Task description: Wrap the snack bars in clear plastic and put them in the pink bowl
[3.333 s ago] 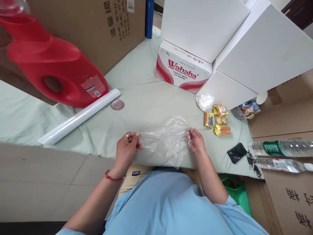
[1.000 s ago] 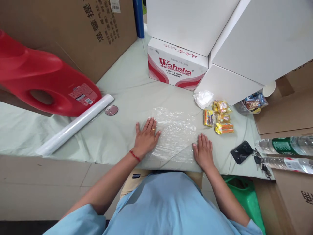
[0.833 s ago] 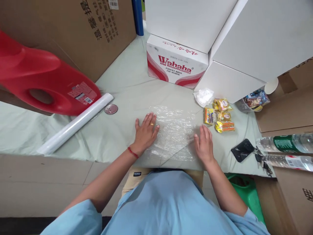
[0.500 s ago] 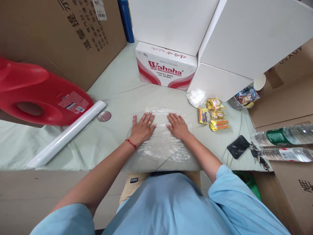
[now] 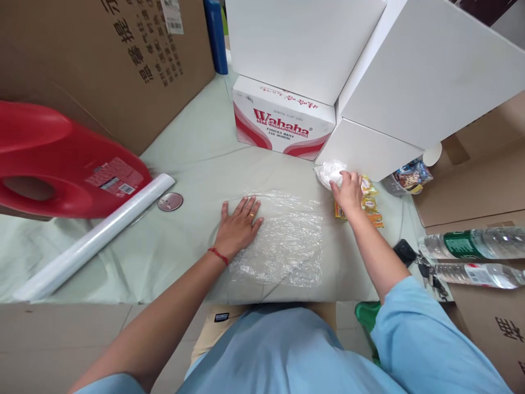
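A thin sheet of crinkled clear plastic film (image 5: pixel 287 251) lies spread on the cloth-covered table in front of me. My left hand (image 5: pixel 238 227) rests flat on the film's left side, its fingers spread. Off to the right, my right hand (image 5: pixel 348 192) hovers over a cluster of small yellow snack packets (image 5: pixel 369 205), partly hiding them. Its fingers are bent and the thumb stands apart, with nothing visibly held. Just beyond the thumb and fingertips sits a crumpled white translucent plastic bundle (image 5: pixel 328 173); whether they touch it I cannot tell.
A white film roll (image 5: pixel 102 232) lies at left beside a red jug (image 5: pixel 82 164) and a round tin (image 5: pixel 170 202). Behind stand a Wahaha box (image 5: pixel 285 123) and white boxes. Right are a phone (image 5: pixel 404 252), keys (image 5: pixel 429 272) and two water bottles, one green-labelled (image 5: pixel 461 244).
My right hand has lifted off the film and moved right to the packets and white bundle. My left hand stays flat on the film. The view has shifted slightly.
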Action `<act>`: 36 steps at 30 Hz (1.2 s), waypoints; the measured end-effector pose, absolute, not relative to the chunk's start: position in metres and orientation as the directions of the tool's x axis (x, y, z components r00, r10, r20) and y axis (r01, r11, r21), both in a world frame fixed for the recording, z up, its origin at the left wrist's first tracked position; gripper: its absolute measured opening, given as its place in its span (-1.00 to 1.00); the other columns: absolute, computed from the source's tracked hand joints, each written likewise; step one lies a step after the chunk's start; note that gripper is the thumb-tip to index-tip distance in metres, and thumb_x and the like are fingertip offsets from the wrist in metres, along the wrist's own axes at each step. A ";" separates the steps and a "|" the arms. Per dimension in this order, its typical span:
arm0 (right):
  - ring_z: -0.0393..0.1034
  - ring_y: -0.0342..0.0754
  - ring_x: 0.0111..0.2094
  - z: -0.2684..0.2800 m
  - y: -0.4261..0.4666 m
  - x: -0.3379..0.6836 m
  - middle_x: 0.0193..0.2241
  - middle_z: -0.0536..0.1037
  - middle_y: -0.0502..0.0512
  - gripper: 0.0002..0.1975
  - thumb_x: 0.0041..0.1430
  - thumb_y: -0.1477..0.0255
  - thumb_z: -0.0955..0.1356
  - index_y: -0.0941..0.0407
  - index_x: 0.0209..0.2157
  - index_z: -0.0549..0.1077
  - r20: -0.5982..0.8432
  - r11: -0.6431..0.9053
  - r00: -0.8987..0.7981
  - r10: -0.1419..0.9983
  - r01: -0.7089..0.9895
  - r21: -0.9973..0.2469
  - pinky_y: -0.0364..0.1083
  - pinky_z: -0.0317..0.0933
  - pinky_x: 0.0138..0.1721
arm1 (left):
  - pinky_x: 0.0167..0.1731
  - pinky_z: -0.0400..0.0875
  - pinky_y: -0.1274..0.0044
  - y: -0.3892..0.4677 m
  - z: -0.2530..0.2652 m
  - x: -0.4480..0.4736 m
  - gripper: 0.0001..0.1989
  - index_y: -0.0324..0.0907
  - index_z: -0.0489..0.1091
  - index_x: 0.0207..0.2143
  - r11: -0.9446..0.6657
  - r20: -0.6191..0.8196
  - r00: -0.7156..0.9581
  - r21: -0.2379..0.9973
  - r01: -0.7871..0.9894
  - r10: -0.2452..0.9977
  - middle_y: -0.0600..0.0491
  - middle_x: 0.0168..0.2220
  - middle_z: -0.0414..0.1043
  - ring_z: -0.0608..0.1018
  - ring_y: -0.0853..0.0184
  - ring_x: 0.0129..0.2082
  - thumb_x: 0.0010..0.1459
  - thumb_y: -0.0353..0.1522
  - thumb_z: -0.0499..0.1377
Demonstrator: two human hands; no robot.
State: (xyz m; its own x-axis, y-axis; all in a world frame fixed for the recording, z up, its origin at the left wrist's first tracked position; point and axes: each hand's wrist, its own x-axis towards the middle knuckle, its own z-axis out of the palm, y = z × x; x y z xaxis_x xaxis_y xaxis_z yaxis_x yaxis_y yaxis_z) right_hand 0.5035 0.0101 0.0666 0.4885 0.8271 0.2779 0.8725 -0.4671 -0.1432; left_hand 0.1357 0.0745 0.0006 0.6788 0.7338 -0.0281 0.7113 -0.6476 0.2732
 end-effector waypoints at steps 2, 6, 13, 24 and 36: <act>0.22 0.35 0.18 0.068 0.036 0.514 0.19 0.38 0.47 -0.39 0.31 0.22 0.39 0.24 0.29 0.37 0.248 -0.475 0.483 0.840 0.875 -0.096 0.20 0.18 0.20 | 0.45 -0.39 -0.14 0.074 0.001 0.135 -0.35 -0.09 0.01 0.53 -0.648 -0.020 0.677 0.270 0.712 0.735 -0.05 0.55 -0.04 0.06 0.08 0.55 0.49 -0.11 -0.25; 0.29 0.27 0.11 0.066 0.059 0.528 0.11 0.48 0.43 -0.58 0.34 0.42 0.31 0.23 0.18 0.47 0.094 -0.527 0.530 0.843 0.848 -0.058 0.12 0.23 0.11 | 0.45 -0.39 -0.13 0.074 0.001 0.136 -0.36 -0.08 0.04 0.52 -0.646 -0.017 0.673 0.263 0.717 0.740 -0.04 0.55 -0.03 0.06 0.10 0.55 0.50 -0.12 -0.25; 0.36 0.15 -0.03 0.101 0.029 0.557 0.03 0.50 0.36 -0.57 0.39 0.50 0.18 0.24 0.15 0.50 0.366 -0.575 0.580 0.728 0.807 -0.135 0.06 0.21 0.07 | 0.46 -0.39 -0.11 0.074 0.003 0.135 -0.37 -0.05 0.05 0.52 -0.646 -0.009 0.674 0.277 0.712 0.739 -0.04 0.55 -0.02 0.06 0.11 0.55 0.50 -0.12 -0.23; 0.22 0.30 0.21 0.049 0.051 0.524 0.28 0.35 0.45 -0.32 0.28 0.23 0.44 0.18 0.34 0.30 0.050 -0.421 0.418 0.907 0.903 0.090 0.18 0.19 0.16 | 0.48 -0.36 -0.06 0.070 0.004 0.135 -0.38 -0.04 0.10 0.50 -0.636 0.020 0.661 0.297 0.713 0.750 -0.03 0.54 0.01 0.08 0.13 0.54 0.49 -0.14 -0.21; 0.30 0.26 0.10 0.104 0.031 0.561 0.09 0.44 0.66 -0.54 0.52 0.37 0.12 0.41 0.14 0.40 0.349 -0.631 0.612 0.710 0.773 -0.069 0.12 0.13 0.07 | 0.48 -0.39 -0.04 0.071 0.003 0.135 -0.37 -0.04 0.09 0.50 -0.633 0.022 0.661 0.316 0.707 0.750 -0.02 0.54 0.02 0.09 0.12 0.54 0.48 -0.13 -0.21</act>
